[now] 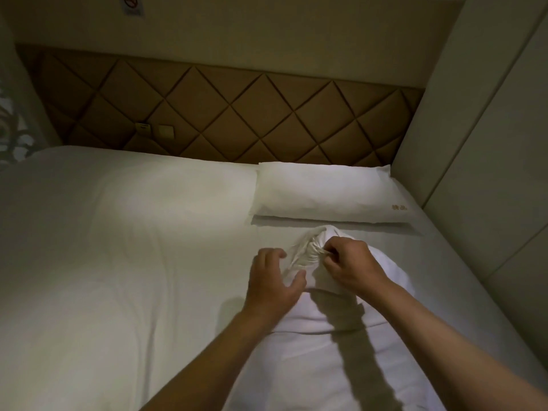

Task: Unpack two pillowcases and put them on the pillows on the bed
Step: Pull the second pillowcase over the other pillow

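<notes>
Pillowcase [305,255] bunches at the far end of the near pillow [341,310], which lies lengthwise on the bed [118,232], just short of the far pillow [323,191]; right hand [353,262] pinches the gathered cloth; left hand [272,280] is spread and loose against the bunch, gripping nothing; I judge the second case is nearly on, pillow filling it; next move calls for tucking and smoothing the slack; far pillow looks cased already.
</notes>
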{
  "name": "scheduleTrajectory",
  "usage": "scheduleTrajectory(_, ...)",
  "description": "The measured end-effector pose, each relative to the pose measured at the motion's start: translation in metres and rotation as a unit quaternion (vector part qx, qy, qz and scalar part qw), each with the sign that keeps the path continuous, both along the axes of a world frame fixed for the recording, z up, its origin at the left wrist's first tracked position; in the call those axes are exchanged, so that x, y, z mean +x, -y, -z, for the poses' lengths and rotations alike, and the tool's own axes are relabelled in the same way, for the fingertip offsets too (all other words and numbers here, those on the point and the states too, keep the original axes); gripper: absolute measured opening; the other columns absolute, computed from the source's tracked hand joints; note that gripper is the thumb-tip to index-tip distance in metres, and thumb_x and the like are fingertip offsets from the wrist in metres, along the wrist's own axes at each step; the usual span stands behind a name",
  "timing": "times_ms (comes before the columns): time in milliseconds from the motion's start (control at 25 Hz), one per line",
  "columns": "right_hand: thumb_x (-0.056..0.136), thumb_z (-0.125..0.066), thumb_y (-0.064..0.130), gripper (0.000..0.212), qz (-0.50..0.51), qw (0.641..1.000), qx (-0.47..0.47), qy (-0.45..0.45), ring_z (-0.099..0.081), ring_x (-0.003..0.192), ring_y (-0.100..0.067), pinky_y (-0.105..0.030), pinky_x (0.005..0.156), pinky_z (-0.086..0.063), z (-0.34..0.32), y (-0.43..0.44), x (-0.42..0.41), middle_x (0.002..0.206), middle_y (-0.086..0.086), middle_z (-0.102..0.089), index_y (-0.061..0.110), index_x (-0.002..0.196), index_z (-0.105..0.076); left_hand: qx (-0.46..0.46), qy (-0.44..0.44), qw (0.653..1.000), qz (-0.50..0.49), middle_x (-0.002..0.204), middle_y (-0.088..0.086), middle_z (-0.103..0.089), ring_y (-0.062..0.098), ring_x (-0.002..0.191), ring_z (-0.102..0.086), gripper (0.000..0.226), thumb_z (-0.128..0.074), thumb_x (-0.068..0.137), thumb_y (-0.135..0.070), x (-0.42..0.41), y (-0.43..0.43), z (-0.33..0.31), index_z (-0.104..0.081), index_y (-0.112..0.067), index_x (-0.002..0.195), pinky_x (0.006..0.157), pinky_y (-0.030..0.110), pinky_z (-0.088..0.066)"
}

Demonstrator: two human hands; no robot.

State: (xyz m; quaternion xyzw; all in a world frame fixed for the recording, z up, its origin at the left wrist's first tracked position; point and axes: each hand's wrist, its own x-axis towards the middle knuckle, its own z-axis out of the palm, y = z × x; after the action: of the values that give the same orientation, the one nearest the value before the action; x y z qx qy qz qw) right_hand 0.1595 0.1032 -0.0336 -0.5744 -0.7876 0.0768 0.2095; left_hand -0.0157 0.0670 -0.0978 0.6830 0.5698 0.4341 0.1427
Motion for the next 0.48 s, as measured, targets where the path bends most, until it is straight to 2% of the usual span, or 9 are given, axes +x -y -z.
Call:
scheduleTrajectory(80, 0.086, -0.060, 0.011, 0.009, -0.020, 0.999, -0.008, -0.040, -0.054, 0.064, -0.019, -0.038, 0.061, -0.046, -0.005, 0.005, 0.011, 0.067, -0.002, -0.062, 0.009, 0.079, -0.065, -0.199, 0.008, 0.977, 0.075, 0.127, -0.015, -0.045, 0.007, 0.112, -0.047, 0.063, -0.058, 0.081, -0.062, -0.002, -0.004, 0.004, -0.040, -0.034, 0.135, 0.091, 0.027, -0.044)
scheduleTrajectory(120, 0.085, -0.060, 0.009, 0.008, -0.031, 0.998, -0.007, -0.051, -0.053, 0.063, -0.016, -0.035, 0.060, -0.044, -0.007, 0.007, 0.010, 0.066, -0.001, -0.061, 0.009, 0.079, -0.065, -0.241, 0.032, 0.963, 0.113, 0.133, -0.017, -0.045, 0.007, 0.115, -0.048, 0.065, -0.056, 0.082, -0.063, 0.006, -0.003, 0.004, -0.036, -0.039, 0.138, 0.093, 0.030, -0.045)
scheduleTrajectory(160, 0.085, -0.060, 0.008, 0.008, -0.041, 0.997, -0.004, -0.062, -0.053, 0.063, -0.013, -0.031, 0.059, -0.043, -0.008, 0.009, 0.010, 0.066, 0.001, -0.060, 0.010, 0.080, -0.066, -0.239, 0.062, 0.959, 0.136, 0.134, -0.017, -0.048, 0.007, 0.115, -0.050, 0.061, -0.054, 0.084, -0.061, 0.014, -0.003, 0.004, -0.035, -0.041, 0.138, 0.096, 0.032, -0.047)
scheduleTrajectory(240, 0.086, -0.060, 0.008, 0.009, -0.044, 0.995, -0.001, -0.090, -0.054, 0.065, -0.011, -0.026, 0.059, -0.042, -0.013, 0.009, 0.015, 0.068, 0.005, -0.061, 0.012, 0.083, -0.067, -0.178, 0.075, 0.972, 0.133, 0.125, -0.014, -0.057, 0.007, 0.109, -0.056, 0.045, -0.052, 0.091, -0.052, 0.026, -0.008, 0.006, -0.040, -0.040, 0.132, 0.093, 0.037, -0.052)
scheduleTrajectory(360, 0.087, -0.066, 0.012, 0.003, -0.025, 0.993, -0.002, -0.113, -0.057, 0.069, -0.010, -0.025, 0.062, -0.045, -0.027, 0.003, 0.019, 0.074, 0.005, -0.064, 0.014, 0.084, -0.068, -0.104, 0.043, 0.988, 0.106, 0.103, -0.006, -0.065, 0.011, 0.088, -0.061, 0.022, -0.047, 0.099, -0.039, 0.035, -0.004, -0.001, -0.048, -0.032, 0.120, 0.078, 0.037, -0.054)
scheduleTrajectory(480, 0.085, -0.074, 0.027, 0.015, 0.008, 0.992, 0.035, -0.119, -0.057, 0.068, -0.009, -0.024, 0.060, -0.045, -0.042, 0.006, 0.014, 0.072, 0.006, -0.062, 0.015, 0.079, -0.067, -0.013, 0.031, 0.995, 0.098, 0.091, -0.001, -0.066, 0.014, 0.074, -0.060, 0.031, -0.043, 0.098, -0.036, 0.042, 0.011, -0.011, -0.047, -0.028, 0.128, 0.064, 0.031, -0.052)
